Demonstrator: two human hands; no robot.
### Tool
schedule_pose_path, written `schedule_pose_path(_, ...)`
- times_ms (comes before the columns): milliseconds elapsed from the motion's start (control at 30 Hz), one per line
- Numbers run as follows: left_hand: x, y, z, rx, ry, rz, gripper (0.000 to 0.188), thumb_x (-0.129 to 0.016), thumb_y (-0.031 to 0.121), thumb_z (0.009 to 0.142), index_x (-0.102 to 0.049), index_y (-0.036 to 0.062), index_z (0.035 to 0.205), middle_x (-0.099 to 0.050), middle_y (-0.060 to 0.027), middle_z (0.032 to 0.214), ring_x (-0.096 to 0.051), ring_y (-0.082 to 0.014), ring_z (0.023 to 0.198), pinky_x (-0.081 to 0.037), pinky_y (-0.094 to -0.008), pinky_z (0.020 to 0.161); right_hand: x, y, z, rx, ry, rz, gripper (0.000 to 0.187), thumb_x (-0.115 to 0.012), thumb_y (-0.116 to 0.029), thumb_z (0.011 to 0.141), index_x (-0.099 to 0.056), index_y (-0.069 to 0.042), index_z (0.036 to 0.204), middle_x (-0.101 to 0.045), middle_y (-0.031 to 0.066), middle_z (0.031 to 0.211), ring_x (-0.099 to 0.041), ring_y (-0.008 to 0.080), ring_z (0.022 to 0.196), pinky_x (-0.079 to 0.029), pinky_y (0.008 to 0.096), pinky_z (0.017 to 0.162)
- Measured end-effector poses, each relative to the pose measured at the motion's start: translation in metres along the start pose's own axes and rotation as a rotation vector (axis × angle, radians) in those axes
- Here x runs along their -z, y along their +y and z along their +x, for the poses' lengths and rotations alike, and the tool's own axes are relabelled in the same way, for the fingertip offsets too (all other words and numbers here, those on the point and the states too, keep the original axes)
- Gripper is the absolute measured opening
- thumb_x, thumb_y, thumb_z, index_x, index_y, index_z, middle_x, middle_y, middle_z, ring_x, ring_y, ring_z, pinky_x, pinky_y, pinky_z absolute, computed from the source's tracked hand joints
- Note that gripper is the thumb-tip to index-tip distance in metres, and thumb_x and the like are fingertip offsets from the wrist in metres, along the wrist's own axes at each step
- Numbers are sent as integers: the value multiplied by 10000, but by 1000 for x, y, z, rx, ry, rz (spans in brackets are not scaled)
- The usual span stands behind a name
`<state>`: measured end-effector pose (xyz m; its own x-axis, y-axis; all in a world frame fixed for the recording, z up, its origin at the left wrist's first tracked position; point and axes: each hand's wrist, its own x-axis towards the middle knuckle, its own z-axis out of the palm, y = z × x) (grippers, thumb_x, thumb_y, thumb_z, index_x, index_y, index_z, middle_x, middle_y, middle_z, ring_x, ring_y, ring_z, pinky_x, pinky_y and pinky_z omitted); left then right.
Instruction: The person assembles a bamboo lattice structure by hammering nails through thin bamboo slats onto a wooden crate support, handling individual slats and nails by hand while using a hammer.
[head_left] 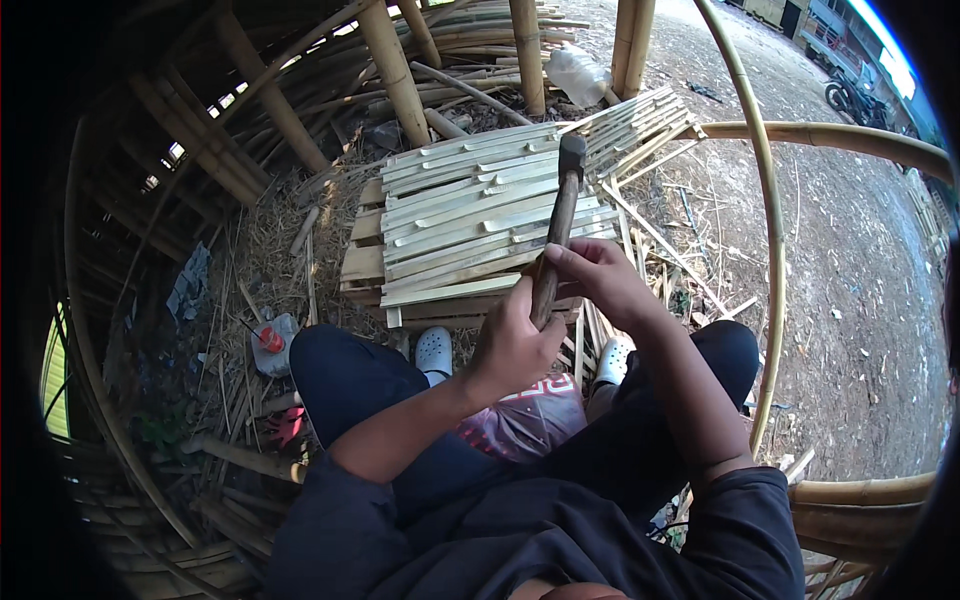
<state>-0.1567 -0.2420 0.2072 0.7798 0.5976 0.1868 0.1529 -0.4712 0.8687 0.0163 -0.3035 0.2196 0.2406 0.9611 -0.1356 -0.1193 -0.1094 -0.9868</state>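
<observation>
A hammer (562, 212) with a worn wooden handle and a dark metal head points away from me in front of my chest. Low on its handle, my left hand (512, 345) is closed around the wood. My right hand (605, 280) is closed too, its thumb pressed to the handle higher up; some of its fingers are hidden behind the handle. Beyond and below the hammer lies a panel of pale split bamboo slats (450, 215), laid side by side on a low wooden crate (362, 266).
Bamboo posts (393, 75) rise behind the panel, and a curved pole (770, 200) arches on the right. More thin slats (640, 125) lie at the far right corner. A red cup (270, 340) and a red glove-like thing (287, 427) are on the ground at left.
</observation>
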Motion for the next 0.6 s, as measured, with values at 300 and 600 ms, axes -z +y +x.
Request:
schedule_pose_path(300,71,45,49,-59,-206,42,314,-535,250,1031,-674,-32,1041,-668,-149,751,-671,-172,637,-520,-325,584,49,-18,24,411,-62,848,341,-507,-207,1054,-419,43,1268,-531,124,1112,-592,233,1065,-489,494,1066)
schedule_pose_path(600,152,-92,98,167,54,3,376,-513,312,1039,-654,-11,1169,-682,-81,927,-655,-136,873,-511,-290,778,115,-39,6,649,-226,1114,256,-527,-247,1030,-446,-17,1107,-383,14,829,-413,100,685,-362,259,609)
